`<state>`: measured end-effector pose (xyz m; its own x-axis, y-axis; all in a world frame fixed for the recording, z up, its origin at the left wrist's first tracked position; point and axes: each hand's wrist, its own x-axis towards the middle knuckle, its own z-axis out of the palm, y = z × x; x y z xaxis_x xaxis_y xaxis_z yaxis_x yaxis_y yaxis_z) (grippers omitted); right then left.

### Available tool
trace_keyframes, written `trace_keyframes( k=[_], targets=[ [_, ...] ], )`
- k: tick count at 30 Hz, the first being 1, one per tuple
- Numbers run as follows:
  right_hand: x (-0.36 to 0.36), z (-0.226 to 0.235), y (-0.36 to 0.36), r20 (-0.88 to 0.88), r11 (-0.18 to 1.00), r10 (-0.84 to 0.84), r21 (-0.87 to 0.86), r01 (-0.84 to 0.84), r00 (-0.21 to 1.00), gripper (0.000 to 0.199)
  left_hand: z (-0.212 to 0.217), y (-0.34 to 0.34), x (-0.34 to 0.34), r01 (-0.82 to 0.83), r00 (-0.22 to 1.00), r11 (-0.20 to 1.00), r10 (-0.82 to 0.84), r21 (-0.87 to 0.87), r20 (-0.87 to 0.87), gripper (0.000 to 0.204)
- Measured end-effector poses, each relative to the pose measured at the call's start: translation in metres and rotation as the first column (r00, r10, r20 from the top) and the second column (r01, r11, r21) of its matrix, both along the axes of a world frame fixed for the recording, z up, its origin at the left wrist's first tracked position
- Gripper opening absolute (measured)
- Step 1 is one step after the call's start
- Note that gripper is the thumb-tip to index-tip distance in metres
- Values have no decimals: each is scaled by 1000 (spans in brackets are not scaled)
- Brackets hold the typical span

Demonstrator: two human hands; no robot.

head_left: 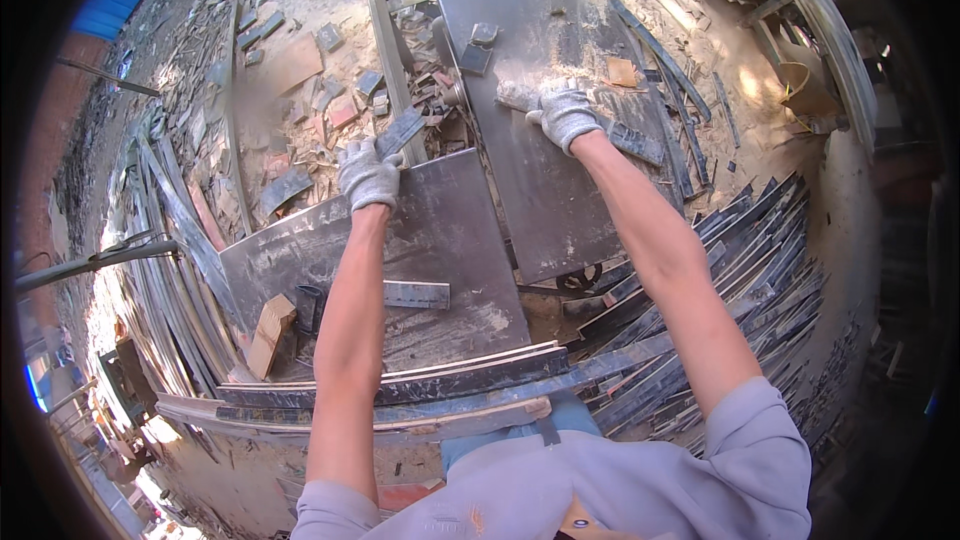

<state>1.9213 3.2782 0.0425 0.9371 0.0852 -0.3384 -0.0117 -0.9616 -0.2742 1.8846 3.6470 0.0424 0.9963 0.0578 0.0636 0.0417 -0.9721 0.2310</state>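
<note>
My left hand (368,178), in a grey knitted glove, is closed on a short dark-faced wood offcut (402,131), which sticks out to the right between thumb and fingers. It is at the far edge of the left dark panel (440,230). My right hand (566,118), gloved the same way, is over the longer dark panel (540,190). Its fingers curl round a dark wood strip (636,144) whose right end shows beyond the wrist; the glove hides its middle. Small dark blocks (476,59) and sawdust lie on that panel.
A gap with a dark rounded part (443,43) runs between the panels. On the left panel rest a flat strip (418,294) and a light wood block (270,336). Long strips (720,290) are piled at right, more (165,240) at left; scraps (290,65) cover the ground beyond.
</note>
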Motion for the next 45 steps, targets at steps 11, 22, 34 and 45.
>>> trace_keyframes(
  k=[11,22,34,45],
  targets=[
    [-147,6,53,468,934,309,15,-358,828,110,12,-42,-137,416,904,907,-421,-69,-75,115],
    [-110,-19,-31,334,933,358,-90,-349,872,55,-5,-49,-78,386,920,919,-390,-75,-46,65],
    [-46,-20,-17,257,955,297,-89,-284,920,56,-2,-50,-19,270,949,958,-281,-92,-142,66],
    [-101,14,-45,-690,-137,-205,722,678,694,54,21,32,-26,-292,946,955,296,51,-130,74]
  ],
)
